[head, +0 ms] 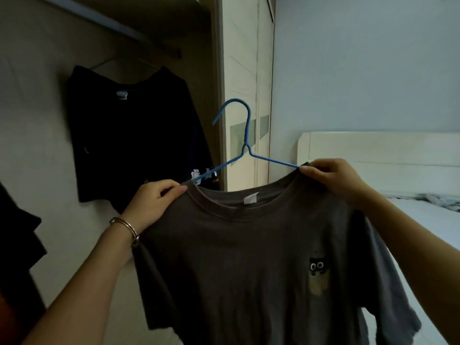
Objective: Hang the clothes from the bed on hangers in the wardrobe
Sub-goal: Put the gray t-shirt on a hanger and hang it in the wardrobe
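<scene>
**Left hand**: fingers curled, pinching the shoulder of the grey T-shirt just beside the collar. Metal bracelet on the wrist.

**Right hand**: fingers curled, gripping the opposite shoulder of the shirt where one arm of the blue hanger runs under the cloth.

**Grey T-shirt**: held up in the air between both hands, in front of the open wardrobe and beside the bed. White label inside the neck and a small cat motif on the chest.

**Blue hanger**: both arms pass into the neck opening; the hook stands upright above the collar (free of the rail).

**Surroundings**: a black T-shirt hangs on a thin hanger from the wardrobe rail, behind and left of the held shirt. Another dark garment shows at the left edge. A pale wardrobe door stands behind the hook. The white headboard lies beyond the right hand.
</scene>
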`<state>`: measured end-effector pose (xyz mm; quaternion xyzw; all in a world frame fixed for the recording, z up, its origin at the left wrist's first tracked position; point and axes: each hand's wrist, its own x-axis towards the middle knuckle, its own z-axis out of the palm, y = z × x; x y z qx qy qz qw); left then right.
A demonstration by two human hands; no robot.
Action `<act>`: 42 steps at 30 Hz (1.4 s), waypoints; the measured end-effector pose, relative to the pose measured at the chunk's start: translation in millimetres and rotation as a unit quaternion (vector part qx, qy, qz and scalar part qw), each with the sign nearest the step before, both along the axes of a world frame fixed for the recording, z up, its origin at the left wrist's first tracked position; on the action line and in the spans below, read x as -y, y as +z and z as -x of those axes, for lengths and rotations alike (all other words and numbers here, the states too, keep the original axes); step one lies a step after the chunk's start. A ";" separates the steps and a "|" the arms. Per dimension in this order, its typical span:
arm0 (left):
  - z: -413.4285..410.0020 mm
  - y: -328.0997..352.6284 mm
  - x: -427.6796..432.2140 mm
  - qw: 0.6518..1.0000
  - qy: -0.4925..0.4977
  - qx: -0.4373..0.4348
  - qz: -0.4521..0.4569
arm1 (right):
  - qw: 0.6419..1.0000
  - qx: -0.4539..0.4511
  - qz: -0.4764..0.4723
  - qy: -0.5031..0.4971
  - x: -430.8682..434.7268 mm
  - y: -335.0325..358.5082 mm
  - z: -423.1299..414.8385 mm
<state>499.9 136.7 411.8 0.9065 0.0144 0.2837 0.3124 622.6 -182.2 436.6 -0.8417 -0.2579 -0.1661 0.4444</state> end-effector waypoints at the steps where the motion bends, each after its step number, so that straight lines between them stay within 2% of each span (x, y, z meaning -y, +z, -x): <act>1: -14.4 2.0 -4.1 1.000 -0.002 -0.001 0.002 | 1.000 0.002 0.005 0.008 -8.1 -0.6 -16.8; 7: -76.7 21.0 -40.7 0.997 0.049 0.051 -0.026 | 0.992 -0.048 0.056 0.105 -56.9 14.9 -104.0; 12: -82.7 48.8 -75.5 0.979 0.129 0.158 -0.023 | 0.971 -0.022 0.110 0.210 -96.0 60.1 -139.2; 16: -75.8 74.6 -107.8 0.958 0.203 0.196 -0.052 | 0.955 0.058 0.218 0.195 -136.3 83.3 -157.9; 20: -75.4 104.5 -141.5 0.920 0.307 0.240 -0.052 | 0.949 0.063 0.180 0.251 -182.8 110.1 -146.0; 22: -76.9 118.4 -155.4 0.902 0.353 0.242 -0.063 | 0.949 0.031 0.146 0.277 -205.5 122.0 -138.8; 25: -79.6 135.4 -171.9 0.899 0.371 0.224 -0.064 | 0.945 -0.048 0.068 0.315 -239.6 134.7 -133.1; 29: -82.5 134.9 -175.3 0.912 0.359 0.197 -0.035 | 0.899 -0.187 -0.012 0.395 -283.7 150.3 -125.8; 32: -85.7 119.1 -169.7 0.920 0.346 0.175 -0.051 | 0.837 -0.265 -0.041 0.476 -314.5 166.9 -115.2; 34: -85.7 116.6 -165.4 0.918 0.355 0.176 -0.030 | 0.793 -0.313 -0.056 0.520 -334.5 180.4 -104.1; 36: -82.9 123.2 -161.2 0.910 0.366 0.196 0.001 | 0.764 -0.329 -0.076 0.550 -355.3 197.5 -93.4; 42: -61.1 160.1 -127.2 0.898 0.348 0.251 0.092 | 0.731 -0.257 -0.131 0.618 -397.9 244.3 -55.8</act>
